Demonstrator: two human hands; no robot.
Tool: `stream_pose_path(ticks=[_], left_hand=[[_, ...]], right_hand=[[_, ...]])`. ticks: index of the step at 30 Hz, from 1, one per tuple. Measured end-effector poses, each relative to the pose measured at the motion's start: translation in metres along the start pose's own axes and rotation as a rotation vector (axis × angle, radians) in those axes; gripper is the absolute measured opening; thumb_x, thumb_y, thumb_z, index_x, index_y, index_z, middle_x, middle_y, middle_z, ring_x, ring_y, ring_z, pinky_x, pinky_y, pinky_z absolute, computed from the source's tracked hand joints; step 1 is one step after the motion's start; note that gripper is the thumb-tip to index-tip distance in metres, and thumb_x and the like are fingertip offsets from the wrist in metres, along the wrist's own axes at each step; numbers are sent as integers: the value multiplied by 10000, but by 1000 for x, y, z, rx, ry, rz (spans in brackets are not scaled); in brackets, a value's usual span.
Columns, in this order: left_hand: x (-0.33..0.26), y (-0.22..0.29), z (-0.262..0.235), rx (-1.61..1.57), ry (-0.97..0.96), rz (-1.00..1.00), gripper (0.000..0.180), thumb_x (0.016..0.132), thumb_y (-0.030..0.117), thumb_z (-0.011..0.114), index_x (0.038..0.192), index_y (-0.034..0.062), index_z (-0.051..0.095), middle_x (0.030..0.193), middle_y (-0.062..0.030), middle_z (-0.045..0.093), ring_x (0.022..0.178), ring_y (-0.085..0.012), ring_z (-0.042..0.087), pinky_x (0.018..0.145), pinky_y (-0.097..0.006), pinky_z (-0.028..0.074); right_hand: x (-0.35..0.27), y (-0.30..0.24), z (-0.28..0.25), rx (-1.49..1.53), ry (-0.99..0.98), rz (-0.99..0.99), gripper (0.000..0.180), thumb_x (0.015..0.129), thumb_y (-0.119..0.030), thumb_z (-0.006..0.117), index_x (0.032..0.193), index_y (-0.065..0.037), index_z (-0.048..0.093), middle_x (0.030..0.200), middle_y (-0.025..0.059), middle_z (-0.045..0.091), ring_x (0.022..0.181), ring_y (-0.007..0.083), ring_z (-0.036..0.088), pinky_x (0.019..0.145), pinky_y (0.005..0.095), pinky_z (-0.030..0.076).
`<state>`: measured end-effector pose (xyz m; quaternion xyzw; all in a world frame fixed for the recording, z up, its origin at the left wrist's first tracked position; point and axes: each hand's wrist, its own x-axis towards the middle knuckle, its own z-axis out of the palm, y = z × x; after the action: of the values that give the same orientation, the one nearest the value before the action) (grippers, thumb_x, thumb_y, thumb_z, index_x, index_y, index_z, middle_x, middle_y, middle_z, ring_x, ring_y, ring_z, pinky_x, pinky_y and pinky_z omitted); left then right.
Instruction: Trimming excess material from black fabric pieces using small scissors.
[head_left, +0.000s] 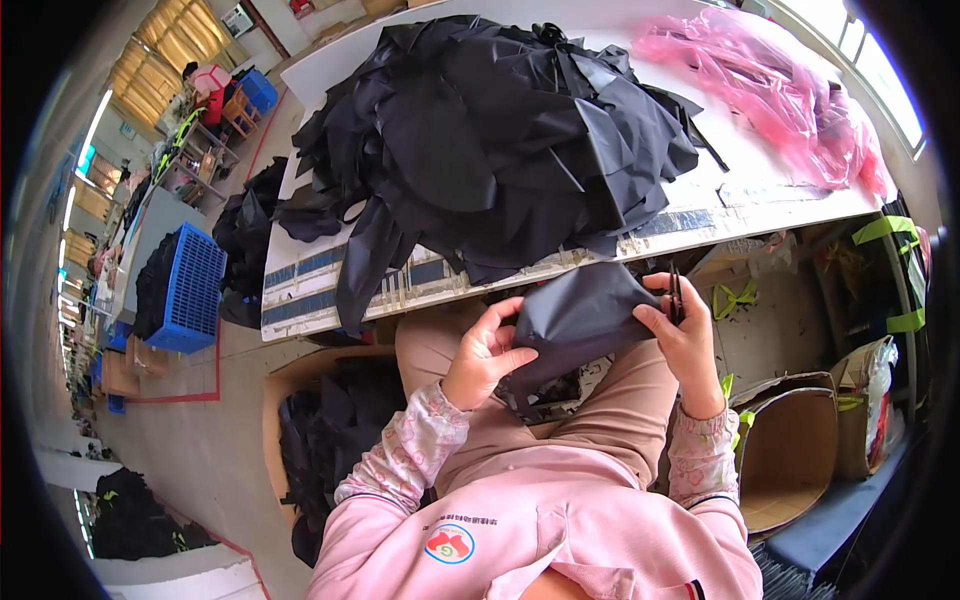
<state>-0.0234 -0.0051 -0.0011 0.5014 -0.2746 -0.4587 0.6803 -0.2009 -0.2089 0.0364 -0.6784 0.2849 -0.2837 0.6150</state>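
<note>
A blue plastic crate (190,290) is seen at the far left on the floor, and a cardboard box (300,420) filled with dark fabric pieces is set beside the person's knee. A folded piece of dark fabric (580,315) is held over the lap, just below the table edge. Its left side is gripped by the left hand (485,355), fingers curled closed around it. Its right side is pinched by the right hand (680,335), in which small scissors (676,290) are also held. Above, a heap of dark fabric (490,140) is piled on the white table (760,195), with pink plastic bags (780,95) lying at the right.
</note>
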Motion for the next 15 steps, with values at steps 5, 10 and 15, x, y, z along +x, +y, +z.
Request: stream_pose_path(ticks=[5, 10, 15], left_hand=[[-6, -23, 6, 507, 146, 533, 664, 801, -115, 647, 1386, 61, 389, 1336, -173, 501, 1158, -272, 568, 987, -346, 450], [-8, -18, 25, 567, 110, 586, 381, 771, -31, 687, 1133, 81, 643, 925, -121, 662, 832, -290, 651, 704, -354, 498], [-11, -26, 27, 462, 168, 522, 257, 773, -12, 684, 1016, 60, 643, 914, -127, 672, 833, -293, 666, 716, -344, 516]], right_hand=[[6, 10, 13, -333, 134, -202, 311, 799, -23, 731, 1087, -72, 626, 675, -58, 455, 612, 41, 413, 533, 187, 334], [-9, 13, 7, -545, 373, -298, 309, 895, -58, 642, 1196, -13, 586, 1148, 21, 633, 813, 65, 570, 600, 187, 437], [-47, 1, 57, -429, -186, -446, 417, 808, 19, 653, 1216, -39, 588, 1132, 29, 636, 951, 125, 598, 699, 217, 452]])
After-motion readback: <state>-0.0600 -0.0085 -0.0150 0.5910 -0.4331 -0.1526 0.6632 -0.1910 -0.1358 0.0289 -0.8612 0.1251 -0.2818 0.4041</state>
